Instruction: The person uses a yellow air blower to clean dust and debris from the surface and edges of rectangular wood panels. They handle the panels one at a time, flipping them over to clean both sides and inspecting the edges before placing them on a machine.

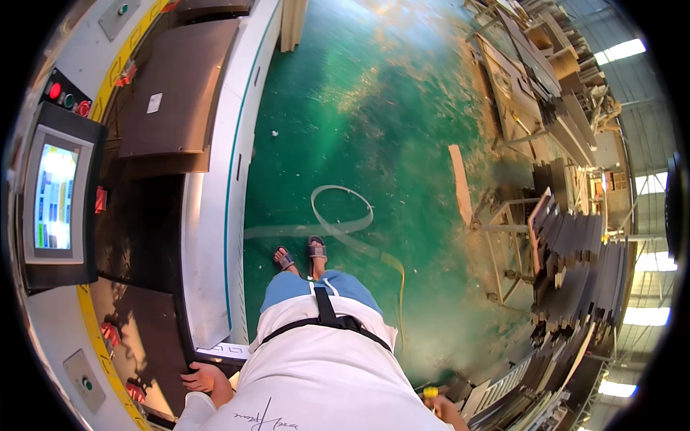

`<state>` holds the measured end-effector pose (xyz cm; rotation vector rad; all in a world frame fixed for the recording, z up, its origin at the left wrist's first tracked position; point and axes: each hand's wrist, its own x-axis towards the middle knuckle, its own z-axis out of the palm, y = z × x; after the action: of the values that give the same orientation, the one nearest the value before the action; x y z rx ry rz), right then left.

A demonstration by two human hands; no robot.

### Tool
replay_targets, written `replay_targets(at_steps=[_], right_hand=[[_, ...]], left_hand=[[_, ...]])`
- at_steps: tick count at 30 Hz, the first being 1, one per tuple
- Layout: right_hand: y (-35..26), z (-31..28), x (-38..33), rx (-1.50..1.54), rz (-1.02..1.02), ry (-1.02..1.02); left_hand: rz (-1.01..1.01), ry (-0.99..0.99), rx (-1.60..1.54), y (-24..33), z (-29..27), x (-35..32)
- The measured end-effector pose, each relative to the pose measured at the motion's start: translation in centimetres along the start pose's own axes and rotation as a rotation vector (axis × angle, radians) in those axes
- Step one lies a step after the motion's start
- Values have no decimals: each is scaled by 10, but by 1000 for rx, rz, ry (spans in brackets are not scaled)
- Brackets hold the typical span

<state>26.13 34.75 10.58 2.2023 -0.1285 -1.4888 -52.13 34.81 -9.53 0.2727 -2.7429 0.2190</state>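
My left hand lies at the lower left on the front edge of a white machine, its fingers reaching onto a dark brown panel on the bed. It grips nothing that I can see. Only part of my right hand shows at the bottom edge, behind my white shirt. A small yellow object sits right at it; whether the hand holds it is unclear. My sandalled feet stand on the green floor.
A second brown panel lies further along the machine. A lit touchscreen and red and green buttons are at left. A looped pale strip lies on the floor. Stacked dark boards and racks crowd the right.
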Motion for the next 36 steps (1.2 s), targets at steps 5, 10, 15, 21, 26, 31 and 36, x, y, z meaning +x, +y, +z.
replay_targets(at_steps=[5,10,15,21,26,31,36], right_hand=[[-186,-6,18,53,-357,102],[-323,1,-91,238,-669,-335],[-397,57,-128,862,-928,-1061],[-450,109,-170,832,-731,-1417],[-471,146,-179,-455,-1269,429],[-510,150,-185,-419,-1201,662],[-541,170,-198,-301,-1334,675]], left_hand=[[-61,66,-30,10,-2,-2],[-107,64,21,7,-7,-4],[-155,59,47,8,-3,-4],[-196,31,40,8,0,0],[-201,39,53,15,-4,-3],[-202,36,42,21,-10,-7],[-194,27,81,17,-14,-6]])
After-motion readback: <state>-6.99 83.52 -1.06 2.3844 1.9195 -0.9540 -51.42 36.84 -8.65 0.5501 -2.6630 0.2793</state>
